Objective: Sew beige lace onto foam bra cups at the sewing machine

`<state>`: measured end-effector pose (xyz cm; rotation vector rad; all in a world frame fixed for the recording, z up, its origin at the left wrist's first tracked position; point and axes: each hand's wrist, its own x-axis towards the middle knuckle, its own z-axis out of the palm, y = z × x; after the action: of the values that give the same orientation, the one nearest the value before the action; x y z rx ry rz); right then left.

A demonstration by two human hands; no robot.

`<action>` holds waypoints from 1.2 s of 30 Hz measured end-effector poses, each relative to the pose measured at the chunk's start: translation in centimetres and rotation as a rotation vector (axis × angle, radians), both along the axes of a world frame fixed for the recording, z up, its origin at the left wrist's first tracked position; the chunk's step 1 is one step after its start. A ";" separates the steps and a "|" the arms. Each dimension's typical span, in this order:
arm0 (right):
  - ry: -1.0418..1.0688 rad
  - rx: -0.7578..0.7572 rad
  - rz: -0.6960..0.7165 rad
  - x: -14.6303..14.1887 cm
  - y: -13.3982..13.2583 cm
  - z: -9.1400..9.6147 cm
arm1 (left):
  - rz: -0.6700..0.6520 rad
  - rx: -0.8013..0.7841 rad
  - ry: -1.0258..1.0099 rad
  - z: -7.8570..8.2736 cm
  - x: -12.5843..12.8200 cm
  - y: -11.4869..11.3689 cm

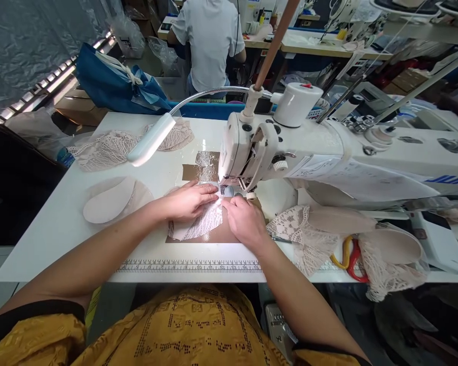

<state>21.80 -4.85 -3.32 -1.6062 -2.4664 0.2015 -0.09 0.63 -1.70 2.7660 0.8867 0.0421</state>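
Note:
Under the needle of a white sewing machine (234,147) lies a pale lace fabric piece (204,227). My left hand (191,202) rests flat on that lace, its fingers stretched out toward the presser foot (222,189). On the other side, my right hand (246,221) is closed, thumb and forefinger pinching the lace's edge just in front of the foot. Brown tape (231,231) covers the table beneath both hands. The exact stitching point is partly hidden by my fingers.
Lace pieces (110,147) and beige cup pads (109,201) lie at left. At right are more lace (290,223) and scissors (354,259) with red and yellow handles. A lamp (152,140) overhangs the table. A person (208,43) sits beyond. A ruler strip (191,266) lines the front edge.

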 end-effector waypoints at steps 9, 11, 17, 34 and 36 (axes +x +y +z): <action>0.316 0.071 0.146 1.0 -0.5 -1.1 | 0.151 0.097 -0.160 -0.5 1.2 -3.7; 0.282 0.079 0.233 1.0 -0.5 -1.2 | 0.168 0.105 -0.206 -1.1 1.3 -3.6; 0.183 0.098 0.286 1.1 -0.6 -1.1 | 0.264 -0.020 -0.341 -1.1 0.2 -3.4; 0.111 -0.005 0.330 1.4 -0.9 0.6 | 0.260 -0.228 -0.485 -0.8 -0.8 -3.1; 0.077 -0.049 0.325 1.3 -1.2 1.2 | 0.206 -0.248 -0.467 -0.6 -1.0 -3.1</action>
<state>23.06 -6.08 -2.09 -1.1798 -2.6649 0.3654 -1.05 -2.51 -2.26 2.2834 0.9605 0.5491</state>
